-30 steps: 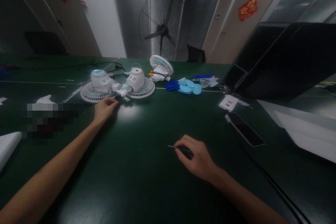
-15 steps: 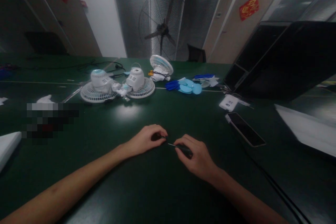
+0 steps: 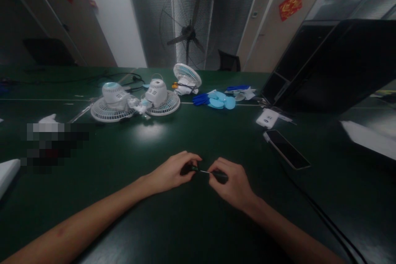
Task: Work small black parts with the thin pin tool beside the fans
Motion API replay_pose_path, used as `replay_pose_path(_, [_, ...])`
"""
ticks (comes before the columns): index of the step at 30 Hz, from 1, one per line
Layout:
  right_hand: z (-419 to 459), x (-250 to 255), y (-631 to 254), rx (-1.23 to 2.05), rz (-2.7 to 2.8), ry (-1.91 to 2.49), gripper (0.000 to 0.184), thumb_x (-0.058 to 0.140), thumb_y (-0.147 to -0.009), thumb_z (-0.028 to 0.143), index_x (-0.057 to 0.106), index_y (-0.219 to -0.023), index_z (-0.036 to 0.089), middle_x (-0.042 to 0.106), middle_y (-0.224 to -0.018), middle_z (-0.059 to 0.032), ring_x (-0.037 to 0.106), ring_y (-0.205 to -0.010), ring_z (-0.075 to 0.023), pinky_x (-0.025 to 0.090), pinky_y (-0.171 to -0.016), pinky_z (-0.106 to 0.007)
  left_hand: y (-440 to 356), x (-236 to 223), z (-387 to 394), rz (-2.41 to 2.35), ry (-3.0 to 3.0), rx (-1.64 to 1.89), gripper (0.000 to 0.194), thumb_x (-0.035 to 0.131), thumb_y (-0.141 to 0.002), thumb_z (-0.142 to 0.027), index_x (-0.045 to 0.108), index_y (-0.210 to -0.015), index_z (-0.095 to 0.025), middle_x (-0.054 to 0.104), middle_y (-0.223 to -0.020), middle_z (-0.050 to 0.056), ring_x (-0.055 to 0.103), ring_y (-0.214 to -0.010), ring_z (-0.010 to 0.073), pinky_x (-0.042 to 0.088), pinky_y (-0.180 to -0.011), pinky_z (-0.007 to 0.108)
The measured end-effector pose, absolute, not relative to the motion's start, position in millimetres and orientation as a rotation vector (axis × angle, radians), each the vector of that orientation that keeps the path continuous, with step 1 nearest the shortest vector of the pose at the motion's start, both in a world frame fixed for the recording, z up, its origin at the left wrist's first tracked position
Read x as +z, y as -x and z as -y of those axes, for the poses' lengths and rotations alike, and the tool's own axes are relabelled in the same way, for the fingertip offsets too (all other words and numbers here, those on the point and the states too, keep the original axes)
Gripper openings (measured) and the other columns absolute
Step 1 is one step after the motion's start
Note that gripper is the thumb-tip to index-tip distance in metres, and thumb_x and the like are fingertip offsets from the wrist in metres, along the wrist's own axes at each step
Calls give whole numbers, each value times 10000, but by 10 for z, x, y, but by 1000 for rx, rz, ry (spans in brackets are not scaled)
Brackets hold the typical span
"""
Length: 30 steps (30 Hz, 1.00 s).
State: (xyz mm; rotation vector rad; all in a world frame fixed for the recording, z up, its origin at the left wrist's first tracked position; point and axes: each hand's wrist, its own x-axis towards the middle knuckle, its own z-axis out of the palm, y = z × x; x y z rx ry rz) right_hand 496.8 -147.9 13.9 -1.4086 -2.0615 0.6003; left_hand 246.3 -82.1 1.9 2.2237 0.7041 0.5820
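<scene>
My right hand point(image 3: 232, 180) is closed around the dark handle of a screwdriver point(image 3: 220, 176). Its thin metal shaft points left, toward my left hand point(image 3: 177, 170). Between the thumb and fingers of that hand is a small dark piece with a greenish tint point(image 3: 194, 168), mostly hidden by the fingers; its kind is too small to make out. The screwdriver's tip is at or very near this piece, and whether they touch I cannot tell. Both hands are low over the green tabletop point(image 3: 167, 222).
White desk fans point(image 3: 156, 94) lie beyond my hands, beside light-blue fan blades point(image 3: 221, 100) and dark-blue ones point(image 3: 201, 99). To the right are a phone point(image 3: 287, 149), a white box point(image 3: 267, 118), a black cable point(image 3: 321, 210) and a large black monitor point(image 3: 337, 66).
The screwdriver tip and the small dark piece have come together; my left hand has tilted, showing more of the piece. The whole view has shifted slightly.
</scene>
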Motion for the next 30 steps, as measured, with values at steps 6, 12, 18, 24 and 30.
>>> replay_pose_path(6, [1462,136,-4961,616,2099,1360,71,634,-935,216,701,-916,225,682,-913,-24,644,-748,-176,511,-660,-297,-2449,61,817,-699,-2199,547,460,666,-947,-194,575,-1394,-252,663,-1142,66,640,-1009,203,529,-878,341])
replay_pose_path(12, [1450,155,-4921,582,2023,1323,117,580,-993,225,696,-1006,224,683,-962,-39,662,-820,-194,517,-718,-318,-2455,48,825,-652,-2155,522,499,682,-936,-194,554,-1414,-259,669,-1138,62,650,-990,198,536,-837,326])
replay_pose_path(18, [1459,168,-4929,556,1957,1344,110,595,-979,222,702,-953,221,680,-907,-33,660,-799,-203,501,-702,-329,-2456,40,817,-663,-2157,533,504,685,-928,-184,563,-1411,-259,667,-1136,63,648,-1004,201,533,-865,339])
replay_pose_path(24, [1443,175,-5003,553,1702,1365,140,599,-994,308,700,-965,215,698,-941,-70,678,-845,-241,538,-719,-357,-2511,130,982,-705,-2106,529,569,660,-983,-207,467,-1514,-274,687,-1145,64,668,-1010,203,550,-890,356])
replay_pose_path(30, [1421,64,-5064,643,1469,1336,203,598,-1022,400,684,-1027,217,690,-975,-65,676,-894,-237,546,-771,-348,-2682,167,1328,-224,-2443,416,256,537,-1067,-233,648,-1297,-244,673,-1355,99,565,-1358,240,434,-1169,400])
